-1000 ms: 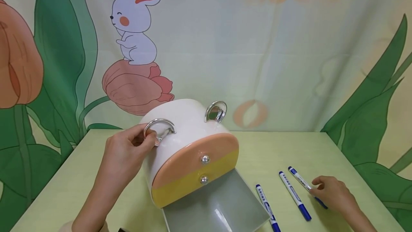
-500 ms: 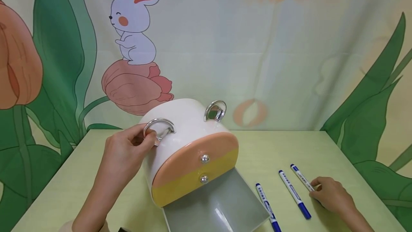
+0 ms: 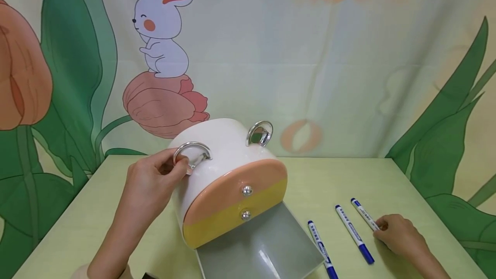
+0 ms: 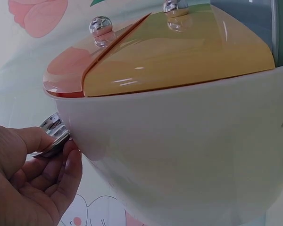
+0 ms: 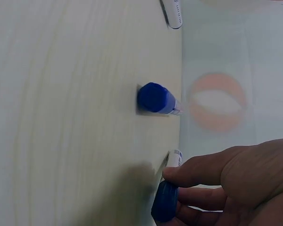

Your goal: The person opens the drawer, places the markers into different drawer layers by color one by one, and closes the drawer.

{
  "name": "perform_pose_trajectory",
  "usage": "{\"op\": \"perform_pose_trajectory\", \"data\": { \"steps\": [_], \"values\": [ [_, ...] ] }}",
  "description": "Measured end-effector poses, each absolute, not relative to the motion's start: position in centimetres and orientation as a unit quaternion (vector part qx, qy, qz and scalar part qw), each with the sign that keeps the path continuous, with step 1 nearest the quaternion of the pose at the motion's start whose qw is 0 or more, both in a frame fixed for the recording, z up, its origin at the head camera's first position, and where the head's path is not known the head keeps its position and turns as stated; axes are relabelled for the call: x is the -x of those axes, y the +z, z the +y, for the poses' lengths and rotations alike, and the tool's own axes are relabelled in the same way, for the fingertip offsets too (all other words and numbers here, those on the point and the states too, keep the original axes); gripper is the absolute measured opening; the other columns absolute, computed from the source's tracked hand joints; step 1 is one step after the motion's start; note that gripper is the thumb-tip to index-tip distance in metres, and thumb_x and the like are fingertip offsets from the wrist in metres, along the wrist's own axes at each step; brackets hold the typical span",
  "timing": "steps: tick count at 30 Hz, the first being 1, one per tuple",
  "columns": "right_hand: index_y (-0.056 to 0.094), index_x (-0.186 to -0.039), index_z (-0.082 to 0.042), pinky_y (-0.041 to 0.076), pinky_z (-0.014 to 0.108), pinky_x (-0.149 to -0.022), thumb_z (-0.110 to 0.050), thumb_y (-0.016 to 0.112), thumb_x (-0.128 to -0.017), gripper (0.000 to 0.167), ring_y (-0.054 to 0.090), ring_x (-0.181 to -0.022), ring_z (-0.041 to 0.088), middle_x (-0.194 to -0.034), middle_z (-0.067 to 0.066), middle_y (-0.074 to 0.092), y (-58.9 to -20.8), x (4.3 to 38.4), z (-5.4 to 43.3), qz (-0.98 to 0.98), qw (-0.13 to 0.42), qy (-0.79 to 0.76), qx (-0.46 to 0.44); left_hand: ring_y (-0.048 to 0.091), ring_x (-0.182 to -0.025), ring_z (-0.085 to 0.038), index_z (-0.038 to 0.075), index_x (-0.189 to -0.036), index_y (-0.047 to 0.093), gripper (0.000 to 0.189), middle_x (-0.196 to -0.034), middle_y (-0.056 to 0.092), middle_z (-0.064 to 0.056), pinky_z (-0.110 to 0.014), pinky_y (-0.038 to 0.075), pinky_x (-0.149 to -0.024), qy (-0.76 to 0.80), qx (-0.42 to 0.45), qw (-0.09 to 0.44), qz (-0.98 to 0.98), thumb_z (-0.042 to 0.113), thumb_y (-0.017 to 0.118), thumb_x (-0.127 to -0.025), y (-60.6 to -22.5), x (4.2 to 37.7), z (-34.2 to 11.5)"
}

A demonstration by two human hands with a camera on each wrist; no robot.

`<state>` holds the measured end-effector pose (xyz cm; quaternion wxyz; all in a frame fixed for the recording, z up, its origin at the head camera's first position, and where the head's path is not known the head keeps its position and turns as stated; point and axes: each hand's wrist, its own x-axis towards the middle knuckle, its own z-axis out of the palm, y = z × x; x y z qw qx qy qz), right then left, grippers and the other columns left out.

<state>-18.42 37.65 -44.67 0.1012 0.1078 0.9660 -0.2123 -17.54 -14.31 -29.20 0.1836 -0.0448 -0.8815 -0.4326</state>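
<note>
A white rounded box (image 3: 226,141) with orange and yellow fronts and silver knobs stands on the table. My left hand (image 3: 149,184) pinches the left silver ring handle (image 3: 192,145) between thumb and fingers. The lowest drawer (image 3: 257,244) is pulled out toward me. To the right, my right hand (image 3: 403,235) grips a whiteboard marker (image 3: 364,213) near its blue cap (image 5: 164,203), seen in the right wrist view; in the head view the hand hides that end. Beside it lie a second marker (image 3: 354,234) and a third marker (image 3: 322,249), the latter along the drawer's edge.
Another silver ring (image 3: 260,133) sticks up on the box's right side. The pale green table (image 3: 317,175) ends at a printed cloth backdrop (image 3: 348,76). A small dark object (image 3: 149,276) shows at the bottom edge, mostly cut off.
My right hand has taken hold of the rightmost marker, and its far tip has shifted slightly to the right. The left hand and box have stayed put.
</note>
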Motion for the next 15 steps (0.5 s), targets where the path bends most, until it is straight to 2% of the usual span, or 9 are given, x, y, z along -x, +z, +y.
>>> {"op": "perform_pose_trajectory", "data": {
  "steps": [15],
  "values": [
    [0.068, -0.112, 0.015, 0.051, 0.036, -0.066, -0.008, 0.071, -0.093, 0.03, 0.055, -0.08, 0.022, -0.092, 0.011, 0.069, -42.8, 17.5, 36.7, 0.961, 0.096, -0.245, -0.09, 0.056, -0.08, -0.018, 0.012, -0.086, 0.071, 0.016, -0.074, 0.063, -0.002, -0.019, 0.049, -0.063, -0.431, 0.043, 0.192, -0.881, 0.019, 0.064, -0.099, -29.2, 17.4, -14.2]
  ]
}}
